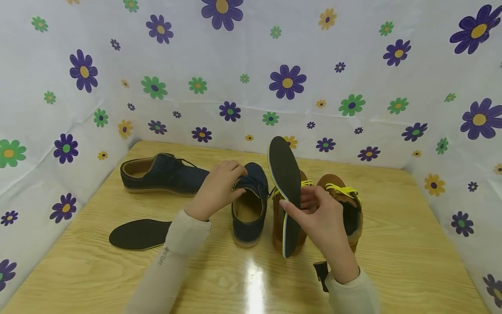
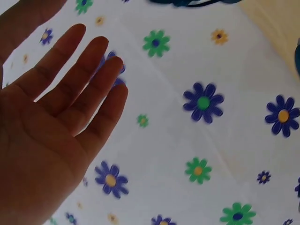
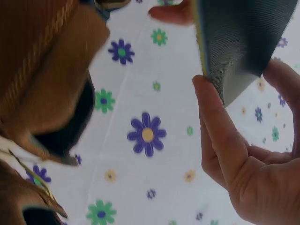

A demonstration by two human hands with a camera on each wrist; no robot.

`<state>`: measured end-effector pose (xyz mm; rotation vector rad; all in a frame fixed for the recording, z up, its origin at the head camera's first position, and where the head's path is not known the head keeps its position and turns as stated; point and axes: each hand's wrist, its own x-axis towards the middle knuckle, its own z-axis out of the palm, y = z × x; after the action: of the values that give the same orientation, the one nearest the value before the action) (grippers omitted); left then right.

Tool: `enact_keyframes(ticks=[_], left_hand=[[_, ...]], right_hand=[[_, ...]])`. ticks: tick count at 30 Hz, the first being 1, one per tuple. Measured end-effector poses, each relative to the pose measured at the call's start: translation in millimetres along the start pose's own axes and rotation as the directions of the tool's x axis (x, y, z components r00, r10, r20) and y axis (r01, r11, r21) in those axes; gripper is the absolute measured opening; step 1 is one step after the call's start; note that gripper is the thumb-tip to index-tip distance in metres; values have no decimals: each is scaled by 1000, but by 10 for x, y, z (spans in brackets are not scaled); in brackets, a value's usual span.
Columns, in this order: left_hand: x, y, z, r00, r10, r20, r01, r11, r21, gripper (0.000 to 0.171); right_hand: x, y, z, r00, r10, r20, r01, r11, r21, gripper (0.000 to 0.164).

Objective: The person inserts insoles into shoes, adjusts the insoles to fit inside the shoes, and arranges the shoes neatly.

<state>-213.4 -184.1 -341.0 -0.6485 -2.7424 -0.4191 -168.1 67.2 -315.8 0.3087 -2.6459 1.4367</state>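
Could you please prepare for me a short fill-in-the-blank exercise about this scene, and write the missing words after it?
1. The right hand holds up a flat black ____.
2. The laces of the brown shoes are ____ in colour.
3. The shoe nearest to the left hand is dark ____ in colour.
4. Counting every colour, ____ shoes stand on the table.

Missing words: insole; yellow; blue; four.
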Motion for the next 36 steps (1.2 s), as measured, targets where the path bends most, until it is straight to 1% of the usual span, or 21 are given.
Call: enact_keyframes(ticks=[2, 5, 8, 10, 14, 16, 19, 23, 25, 28, 31, 33, 36], left_hand=[[26, -18, 79, 999, 3, 33, -4, 1000, 13, 32], [49, -36, 170, 999, -3, 49, 1, 999, 37, 28], [54, -56, 235, 999, -7, 33, 5, 998, 61, 25], [48, -70, 265, 1000, -9, 21, 8, 998, 62, 23], [32, -87, 294, 1000, -20, 7, 20, 999, 26, 21], [25, -90, 297, 999, -33, 12, 33, 999, 2, 22], [29, -90, 292, 999, -50, 22, 50, 999, -20, 22], [39, -92, 283, 998, -57, 23, 58, 998, -30, 21], [45, -94, 281, 998, -60, 26, 60, 998, -35, 21], [57, -92, 281, 997, -63, 33, 65, 996, -57, 21], [73, -81, 293, 997, -68, 46, 71, 995, -69, 20], [85, -68, 309, 996, -68, 53, 71, 995, -72, 20], [104, -47, 325, 996, -64, 64, 69, 995, -71, 19]], right_hand=[[-24, -10, 63, 996, 81, 32, -82, 996, 34, 48], [-54, -19, 144, 986, 147, 73, -150, 988, 38, 44], [-80, -28, 195, 978, 180, 108, -182, 983, 13, 38], [-97, -35, 220, 972, 194, 132, -193, 981, -19, 36], [-126, -55, 261, 954, 219, 203, -206, 975, -83, 32], [-138, -67, 277, 943, 227, 245, -207, 973, -104, 29], [-152, -85, 303, 928, 222, 300, -184, 972, -149, 26], [-142, -127, 360, 911, 181, 371, -112, 973, -200, 24], [-108, -157, 399, 902, 160, 400, -74, 972, -221, 27], [-30, -200, 460, 891, 135, 434, -25, 968, -250, 38], [46, -235, 513, 878, 141, 458, -22, 967, -256, 48], [82, -249, 536, 870, 159, 466, -42, 967, -252, 50], [129, -258, 565, 867, 179, 464, -58, 963, -263, 48]])
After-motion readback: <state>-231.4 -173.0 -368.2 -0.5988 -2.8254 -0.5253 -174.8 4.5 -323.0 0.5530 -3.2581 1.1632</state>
